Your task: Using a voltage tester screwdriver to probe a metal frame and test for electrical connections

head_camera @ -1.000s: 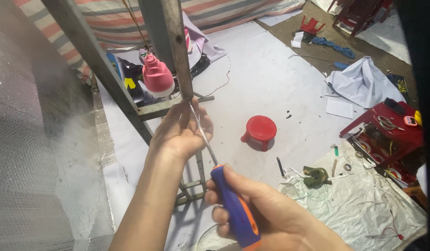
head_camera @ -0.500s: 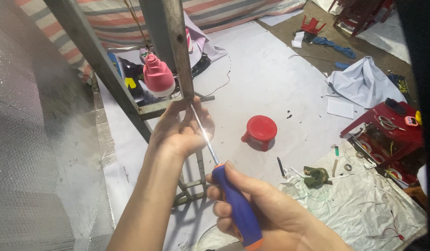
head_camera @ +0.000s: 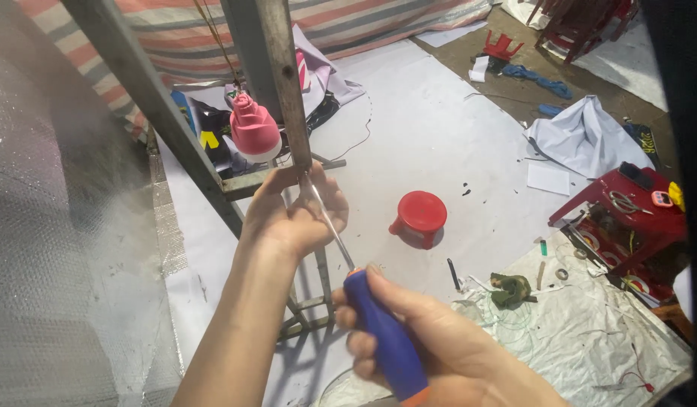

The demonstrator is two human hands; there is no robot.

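Two bare forearms, no sleeves, left hand (head_camera: 292,215), right hand (head_camera: 439,347)

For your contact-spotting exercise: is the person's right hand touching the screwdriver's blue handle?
Touching. The head view shows the right hand with its fingers wrapped round the screwdriver handle and the thumb lying along its top, no gap.
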